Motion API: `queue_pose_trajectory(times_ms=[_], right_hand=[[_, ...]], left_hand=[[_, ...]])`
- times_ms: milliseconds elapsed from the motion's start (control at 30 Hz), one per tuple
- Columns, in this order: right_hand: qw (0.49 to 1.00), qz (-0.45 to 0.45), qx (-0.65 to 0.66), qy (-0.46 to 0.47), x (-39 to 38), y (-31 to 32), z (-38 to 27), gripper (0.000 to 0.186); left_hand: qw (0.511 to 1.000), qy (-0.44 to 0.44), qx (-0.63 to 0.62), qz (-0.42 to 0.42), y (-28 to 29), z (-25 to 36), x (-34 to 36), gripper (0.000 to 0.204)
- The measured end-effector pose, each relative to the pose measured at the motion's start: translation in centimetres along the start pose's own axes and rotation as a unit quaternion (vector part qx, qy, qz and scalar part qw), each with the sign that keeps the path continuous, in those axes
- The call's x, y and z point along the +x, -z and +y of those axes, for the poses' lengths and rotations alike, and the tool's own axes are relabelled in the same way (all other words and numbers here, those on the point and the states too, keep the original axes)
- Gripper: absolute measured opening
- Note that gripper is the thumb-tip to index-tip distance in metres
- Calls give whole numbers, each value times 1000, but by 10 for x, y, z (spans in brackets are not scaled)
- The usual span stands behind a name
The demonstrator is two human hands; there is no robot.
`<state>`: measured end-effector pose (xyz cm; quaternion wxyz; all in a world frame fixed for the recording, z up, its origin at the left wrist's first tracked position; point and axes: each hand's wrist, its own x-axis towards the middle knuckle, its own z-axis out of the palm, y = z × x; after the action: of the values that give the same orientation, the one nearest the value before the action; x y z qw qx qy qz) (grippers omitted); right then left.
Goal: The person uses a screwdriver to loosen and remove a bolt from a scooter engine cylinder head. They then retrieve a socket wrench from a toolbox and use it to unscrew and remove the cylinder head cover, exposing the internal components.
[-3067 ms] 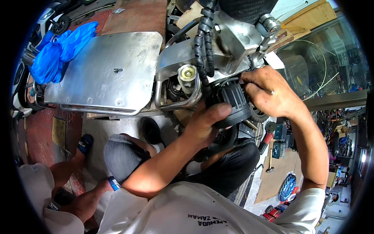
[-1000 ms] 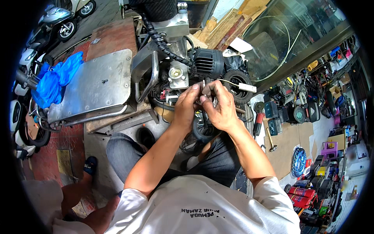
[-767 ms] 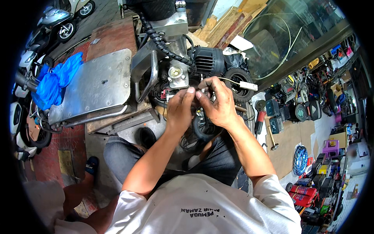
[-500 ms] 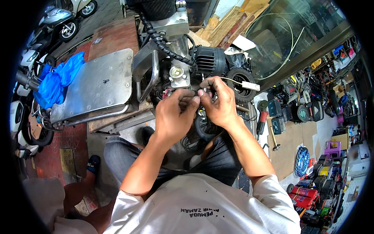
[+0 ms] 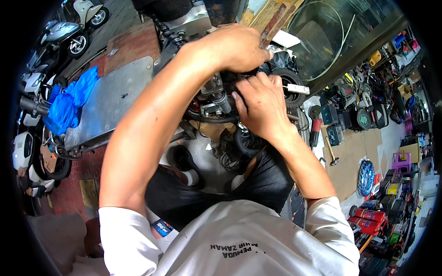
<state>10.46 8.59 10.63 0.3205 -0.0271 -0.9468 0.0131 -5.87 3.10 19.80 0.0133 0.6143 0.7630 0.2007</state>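
My left arm stretches across a machine of metal tubes and dark parts. My left hand (image 5: 244, 48) bends down at its far side; its fingers are mostly hidden, so its grip does not show. Close below it, my right hand (image 5: 263, 105) curls its fingers over the dark parts, and what they hold is hidden. Left of the right hand, a metal cylinder fitting (image 5: 223, 102) stands among tubes and cables. A small black wheel (image 5: 248, 140) lies below my right hand. To its right are a knobbly tyre (image 5: 294, 99) and a white box (image 5: 298, 89) on a cable.
A metal plate (image 5: 115, 92) with a small screw (image 5: 124, 95) lies at left beside a blue plastic bag (image 5: 73, 99). At right are an angle grinder (image 5: 316, 126), a hammer (image 5: 331, 152) and crowded tools. Another person (image 5: 57, 244) is at lower left; wood boards (image 5: 271, 18) lean at the back.
My hands have parted from their meeting point over the machine. The left has reached forward and right, its forearm now crossing the machine; the right has turned palm down. My knees have shifted.
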Motion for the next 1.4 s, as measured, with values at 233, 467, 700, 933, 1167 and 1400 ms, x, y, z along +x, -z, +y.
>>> queue_pose_trajectory(times_ms=[233, 467, 700, 933, 1167, 1400], right_hand=[[1000, -1, 8, -23, 8, 7, 5, 23], [995, -38, -79, -52, 8, -5, 10, 39], [978, -81, 130, -143, 0, -16, 17, 55], [684, 8, 646, -339, -22, -67, 4, 40], [651, 76, 685, -317, -25, -86, -1, 42], [715, 51, 645, -265, -16, -61, 2, 47]], left_hand=[[991, 53, 22, -117, -13, -22, 43, 84], [991, 66, -71, -87, -24, -34, 47, 78], [987, 80, -56, -131, -21, -24, 50, 60], [991, -17, 28, -134, -42, -37, 66, 54], [985, 79, 11, -152, -33, -26, 61, 56], [979, -85, 137, -128, -49, -73, 72, 53]])
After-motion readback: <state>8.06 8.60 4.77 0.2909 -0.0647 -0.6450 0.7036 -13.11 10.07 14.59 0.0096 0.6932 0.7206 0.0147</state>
